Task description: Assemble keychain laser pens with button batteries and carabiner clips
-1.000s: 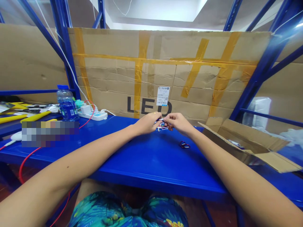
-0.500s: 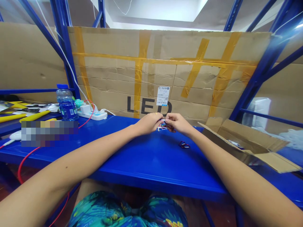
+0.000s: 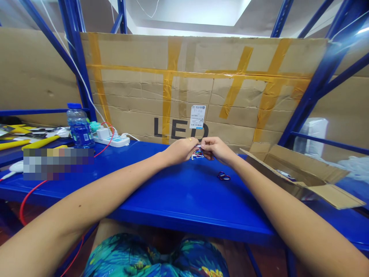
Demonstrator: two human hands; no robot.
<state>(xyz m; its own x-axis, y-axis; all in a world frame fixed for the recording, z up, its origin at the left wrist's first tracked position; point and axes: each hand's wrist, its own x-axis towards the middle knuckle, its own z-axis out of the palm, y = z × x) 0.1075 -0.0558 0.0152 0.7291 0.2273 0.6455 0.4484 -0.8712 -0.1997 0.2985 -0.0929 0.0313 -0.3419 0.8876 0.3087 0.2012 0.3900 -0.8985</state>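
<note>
Both my hands meet over the far middle of the blue shelf. My left hand and my right hand are both closed in a pinch on a small bundle of red, blue and white wires held between them just above the shelf. A second small red and blue wire loop lies loose on the shelf, a little right of and nearer than my right hand.
A taped cardboard sheet marked LED stands behind the shelf. An open cardboard box lies at the right. At the left are a water bottle, a white power strip with a red cable, and yellow tools.
My hands stay together on the wire bundle, fingers shifting only slightly. The view has drifted a little.
</note>
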